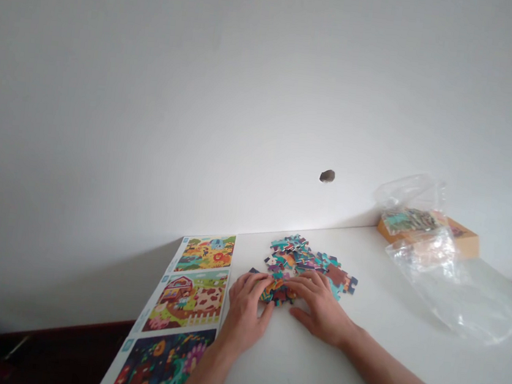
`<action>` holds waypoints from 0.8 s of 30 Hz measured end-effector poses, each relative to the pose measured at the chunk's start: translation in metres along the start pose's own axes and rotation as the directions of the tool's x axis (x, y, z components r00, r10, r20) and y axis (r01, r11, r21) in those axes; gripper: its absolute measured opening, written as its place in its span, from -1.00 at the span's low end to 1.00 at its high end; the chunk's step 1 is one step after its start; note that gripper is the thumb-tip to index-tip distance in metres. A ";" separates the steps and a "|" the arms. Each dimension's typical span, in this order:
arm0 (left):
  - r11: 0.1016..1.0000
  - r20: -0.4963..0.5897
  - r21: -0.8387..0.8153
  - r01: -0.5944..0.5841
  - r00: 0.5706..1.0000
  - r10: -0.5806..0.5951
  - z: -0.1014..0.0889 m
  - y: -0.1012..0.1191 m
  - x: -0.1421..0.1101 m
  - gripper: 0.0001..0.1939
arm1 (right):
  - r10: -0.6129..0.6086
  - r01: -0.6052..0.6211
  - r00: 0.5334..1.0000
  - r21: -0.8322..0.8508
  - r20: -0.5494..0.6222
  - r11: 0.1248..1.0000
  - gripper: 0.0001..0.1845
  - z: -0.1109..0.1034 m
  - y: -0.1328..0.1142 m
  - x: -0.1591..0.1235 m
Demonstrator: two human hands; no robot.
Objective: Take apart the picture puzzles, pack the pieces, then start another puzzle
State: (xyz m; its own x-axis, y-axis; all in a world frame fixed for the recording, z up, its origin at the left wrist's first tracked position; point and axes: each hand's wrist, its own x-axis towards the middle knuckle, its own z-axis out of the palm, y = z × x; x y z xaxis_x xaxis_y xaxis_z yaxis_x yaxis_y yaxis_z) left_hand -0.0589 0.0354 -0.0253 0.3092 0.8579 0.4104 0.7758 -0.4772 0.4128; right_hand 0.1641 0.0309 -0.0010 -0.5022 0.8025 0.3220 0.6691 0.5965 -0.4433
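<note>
A loose heap of colourful jigsaw puzzle pieces (298, 261) lies on the white table (290, 375), mostly teal, brown and dark blue. My left hand (245, 308) and my right hand (321, 307) come in from the bottom of the view. Their fingers cup a small clump of pieces (276, 292) at the near edge of the heap, which partly hides it. Just left of my left hand lies a long printed sheet of cartoon farm and garden pictures (185, 301), flat on the table.
A clear plastic bag (440, 281) lies crumpled at the right, and a cardboard puzzle box (460, 240) with more plastic stands at the back right corner. A white wall (203, 87) with a small dark mark (327, 175) rises behind the table. Dark furniture shows low at left.
</note>
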 end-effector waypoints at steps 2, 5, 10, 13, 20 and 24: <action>1.000 -0.027 0.000 0.011 1.000 -0.011 0.000 -0.001 0.001 -0.56 | 0.022 -0.022 1.000 -0.017 -0.017 1.000 -0.54 0.003 0.002 0.000; 0.999 -0.073 0.018 0.032 0.997 -0.030 0.000 -0.004 0.001 -0.54 | 0.046 -0.047 0.998 -0.045 -0.035 0.998 -0.61 0.004 0.004 0.001; 0.999 -0.036 0.054 -0.004 0.999 0.005 0.000 -0.002 -0.002 -0.55 | 0.042 -0.044 0.999 -0.068 -0.029 0.997 -0.54 0.005 0.004 0.000; 0.998 -0.009 0.057 0.002 1.000 -0.002 0.000 -0.002 -0.002 -0.57 | 0.030 -0.031 0.999 -0.046 -0.019 0.998 -0.68 0.006 0.002 0.001; 1.000 -0.021 -0.003 0.024 0.999 -0.024 0.002 -0.004 0.001 -0.58 | 0.057 -0.054 0.994 0.033 -0.095 0.998 -0.84 0.014 0.004 0.003; 0.998 -0.023 -0.033 0.048 0.999 -0.048 0.001 -0.003 0.003 -0.53 | 0.065 -0.054 0.990 0.086 -0.124 0.995 -0.84 0.017 0.006 0.003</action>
State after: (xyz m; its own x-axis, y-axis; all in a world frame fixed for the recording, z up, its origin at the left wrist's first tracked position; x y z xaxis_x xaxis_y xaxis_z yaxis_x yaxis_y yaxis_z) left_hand -0.0595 0.0392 -0.0262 0.2587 0.8753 0.4086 0.7711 -0.4419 0.4584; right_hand 0.1578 0.0369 -0.0167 -0.3859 0.8340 0.3942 0.6453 0.5495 -0.5307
